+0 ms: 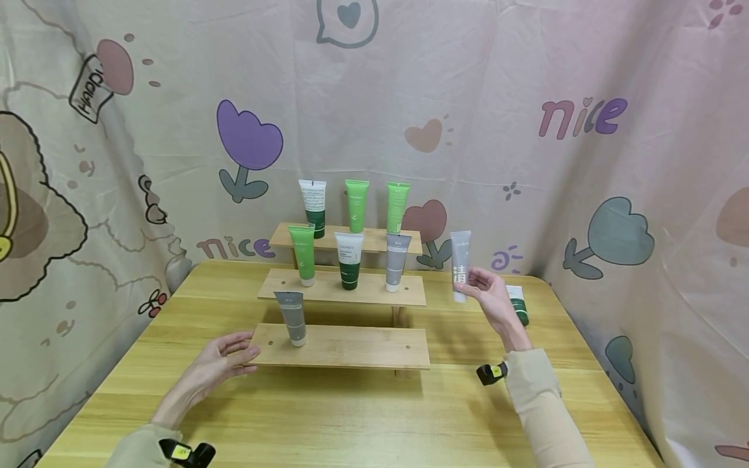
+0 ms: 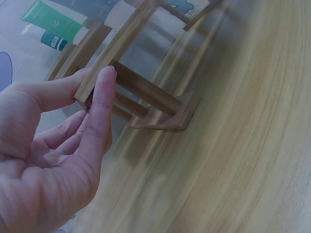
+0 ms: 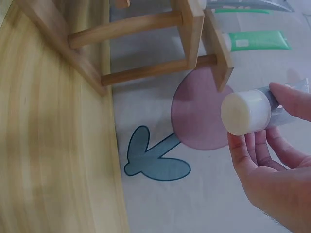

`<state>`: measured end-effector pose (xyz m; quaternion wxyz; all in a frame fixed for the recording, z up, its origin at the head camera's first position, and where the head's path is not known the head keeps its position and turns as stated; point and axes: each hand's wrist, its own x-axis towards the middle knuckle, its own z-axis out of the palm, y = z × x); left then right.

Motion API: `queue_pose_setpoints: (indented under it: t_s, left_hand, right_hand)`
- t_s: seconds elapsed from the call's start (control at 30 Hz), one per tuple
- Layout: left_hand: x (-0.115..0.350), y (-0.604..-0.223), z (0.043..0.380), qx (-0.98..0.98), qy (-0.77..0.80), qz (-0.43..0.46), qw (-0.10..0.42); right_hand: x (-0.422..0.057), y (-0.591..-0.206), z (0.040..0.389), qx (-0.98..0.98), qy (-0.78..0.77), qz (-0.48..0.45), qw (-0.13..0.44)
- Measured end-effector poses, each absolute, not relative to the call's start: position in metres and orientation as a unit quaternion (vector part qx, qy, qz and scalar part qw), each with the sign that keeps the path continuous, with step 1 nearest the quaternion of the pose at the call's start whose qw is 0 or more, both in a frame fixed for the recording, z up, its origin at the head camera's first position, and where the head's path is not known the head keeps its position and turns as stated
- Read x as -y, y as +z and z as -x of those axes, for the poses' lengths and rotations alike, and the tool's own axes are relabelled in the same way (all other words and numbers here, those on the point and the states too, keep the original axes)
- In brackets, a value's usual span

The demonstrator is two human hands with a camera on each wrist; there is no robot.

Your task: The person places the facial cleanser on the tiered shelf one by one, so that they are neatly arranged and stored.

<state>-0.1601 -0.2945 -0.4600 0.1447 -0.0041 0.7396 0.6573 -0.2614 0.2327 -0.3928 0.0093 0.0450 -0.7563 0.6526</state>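
Note:
My right hand [image 1: 494, 304] holds a pale lilac-grey squeeze tube [image 1: 460, 257] upright, cap down, in the air right of the three-tier wooden display stand [image 1: 363, 346]. In the right wrist view, thumb and fingers pinch the tube near its white cap [image 3: 245, 112]. My left hand [image 1: 218, 361] pinches the left end of the stand's lowest board [image 2: 92, 80], thumb on one face and a finger on the other. On that board a grey tube [image 1: 293, 318] stands near the left end. The middle board carries a green tube [image 1: 303, 253], a white-and-green tube [image 1: 350, 260] and a grey tube [image 1: 396, 261].
On the top board stand a white-and-dark-green tube [image 1: 314, 208] and two bright green tubes, left [image 1: 356, 205] and right [image 1: 397, 207]. Another white-and-green tube [image 1: 518, 305] is on the wooden table [image 1: 409, 422] behind my right wrist. A printed curtain [image 1: 480, 78] hangs behind.

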Motion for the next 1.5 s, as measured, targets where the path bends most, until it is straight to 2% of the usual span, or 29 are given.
queue_pose_setpoints:
  t_s: [0.57, 0.93, 1.5]
  left_hand:
    - [0.294, -0.460, 0.160, -0.732, 0.666, -0.002, 0.142]
    - [0.294, -0.460, 0.160, -0.735, 0.663, 0.001, 0.142]
    - [0.294, -0.459, 0.161, -0.727, 0.671, -0.008, 0.142]
  right_hand:
    - [-0.207, -0.382, 0.248, 0.753, 0.649, -0.106, 0.028]
    - [-0.185, -0.374, 0.235, 0.773, 0.624, -0.116, 0.018]
    - [-0.141, -0.383, 0.225, 0.769, 0.609, -0.192, 0.018]
